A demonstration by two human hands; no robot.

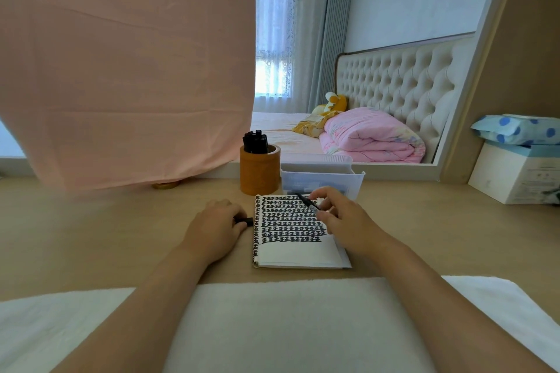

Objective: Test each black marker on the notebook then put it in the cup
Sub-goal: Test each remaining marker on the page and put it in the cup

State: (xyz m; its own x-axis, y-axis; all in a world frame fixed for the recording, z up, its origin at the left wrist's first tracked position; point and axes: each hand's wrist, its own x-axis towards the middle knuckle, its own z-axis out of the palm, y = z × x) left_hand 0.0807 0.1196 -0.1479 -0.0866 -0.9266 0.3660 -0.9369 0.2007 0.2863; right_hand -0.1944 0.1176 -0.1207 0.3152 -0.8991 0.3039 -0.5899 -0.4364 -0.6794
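1. Your right hand (pixel 342 218) pinched a black marker (pixel 309 203), grip narrow around it, the marker slanting over the top of the notebook (pixel 291 248).
2. Your left hand (pixel 218 227) rested on the table (pixel 91 236) just left of the notebook, grip curled on a short black cap (pixel 245 221).
3. Rows of black marks filled most of the page.
4. The orange cup (pixel 259 179) stood just behind the notebook, other markers (pixel 255 141) upright inside.
5. A clear plastic box (pixel 321 180) crowded in beside the cup, right behind your right hand.
6. A pink cloth (pixel 121 70) hung at left, and a white cloth (pixel 288 312) lay under your forearms.
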